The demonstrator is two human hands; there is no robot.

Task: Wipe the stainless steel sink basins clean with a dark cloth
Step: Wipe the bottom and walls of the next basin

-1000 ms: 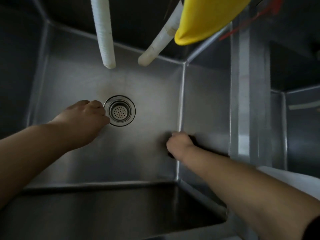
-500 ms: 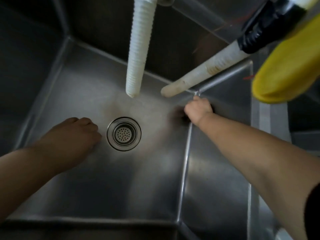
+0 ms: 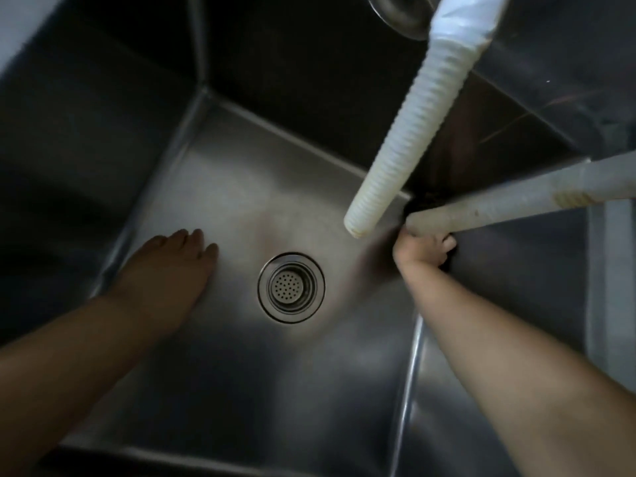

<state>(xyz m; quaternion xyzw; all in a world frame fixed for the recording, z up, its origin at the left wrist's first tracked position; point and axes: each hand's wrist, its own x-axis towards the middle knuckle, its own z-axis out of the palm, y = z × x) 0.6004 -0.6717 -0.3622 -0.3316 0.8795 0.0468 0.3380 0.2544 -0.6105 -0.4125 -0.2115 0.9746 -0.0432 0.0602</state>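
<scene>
I look down into a stainless steel sink basin (image 3: 213, 390) with a round perforated drain strainer (image 3: 291, 288) in its floor. My left hand (image 3: 172, 270) lies flat on the basin floor left of the drain, fingers straight. My right hand (image 3: 421, 251) is at the far right corner of the basin, its fingers curled round a dark cloth (image 3: 426, 201) that it presses against the corner. Most of the cloth is hidden behind my hand and the hose in front of it.
A white ribbed hose (image 3: 402, 142) hangs over the basin, its end just above and left of my right hand. A second white hose (image 3: 516, 201) comes in from the right, crossing over my right hand. The basin's right wall (image 3: 516, 304) stands beside my right forearm.
My right hand has carried the cloth from the near part of the right wall along it to the far right corner. My left hand stays flat on the floor beside the drain.
</scene>
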